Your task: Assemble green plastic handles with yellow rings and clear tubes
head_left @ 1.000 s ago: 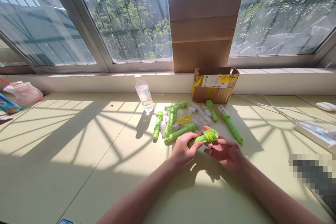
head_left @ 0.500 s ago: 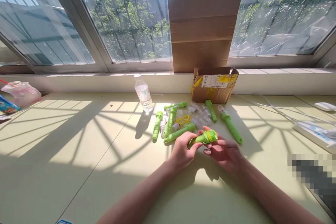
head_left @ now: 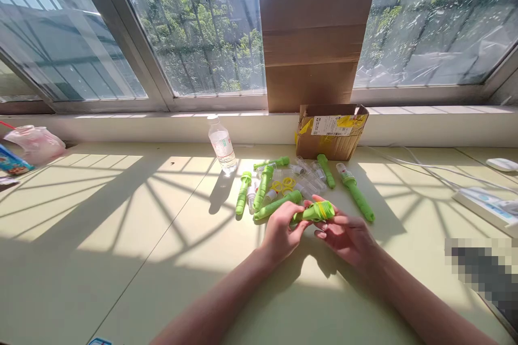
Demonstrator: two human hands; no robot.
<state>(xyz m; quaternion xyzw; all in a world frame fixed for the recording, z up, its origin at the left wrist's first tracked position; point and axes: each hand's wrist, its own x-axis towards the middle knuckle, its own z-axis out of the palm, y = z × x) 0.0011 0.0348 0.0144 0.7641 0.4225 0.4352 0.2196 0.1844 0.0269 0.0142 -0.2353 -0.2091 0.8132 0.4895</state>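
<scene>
My left hand (head_left: pixel 284 230) is wrapped round the body of a green plastic tube (head_left: pixel 304 214) with a wide threaded end. A yellow ring (head_left: pixel 322 210) sits around that end. With fingertips bent, my right hand (head_left: pixel 351 235) grips the threaded end near the ring. Just beyond lie several more green tubes, one (head_left: pixel 279 206) beside my left hand and one (head_left: pixel 358 199) with a clear part on its end to the right. Loose yellow rings (head_left: pixel 288 182) and clear plastic tubes (head_left: pixel 318 177) are heaped among them.
A water bottle (head_left: pixel 222 145) stands behind the heap on the left. An open cardboard box (head_left: pixel 327 140) is against the window ledge. A power strip (head_left: pixel 488 207) with white cables is at the right, and a pink plastic bag (head_left: pixel 36 144) at the far left.
Little differs: both hands stay on the green tube, with a very slight shift of the fingers around its threaded end. The things on the table have not moved.
</scene>
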